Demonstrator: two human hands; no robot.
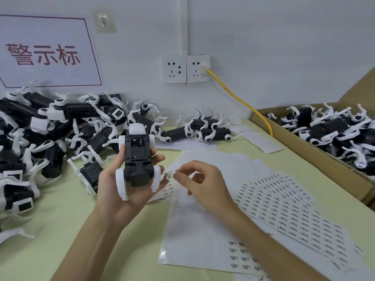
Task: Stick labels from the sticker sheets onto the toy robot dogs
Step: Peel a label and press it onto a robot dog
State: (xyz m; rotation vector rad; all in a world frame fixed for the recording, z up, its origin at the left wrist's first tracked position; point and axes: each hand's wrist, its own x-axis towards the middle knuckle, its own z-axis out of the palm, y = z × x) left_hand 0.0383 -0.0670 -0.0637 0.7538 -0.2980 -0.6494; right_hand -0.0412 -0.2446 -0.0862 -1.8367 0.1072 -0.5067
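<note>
currently | left hand (121, 191) fingers curled round toy robot dog (138, 155), underside up | right hand (205, 185) pinches label (170, 176), thumb to forefinger | above sticker sheets (284, 209)

Wall: a red-lettered sign (46, 51); a clear hook (103, 20); twin sockets (176, 69). A yellow cable (239, 98) is plugged into the right socket.

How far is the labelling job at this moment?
Done: the near sheet looks mostly peeled bare. In hand: the left hand holds one toy dog belly up; the right hand pinches a label. Left: sticking it, the fuller sheets, likely the dogs in the box.
</note>
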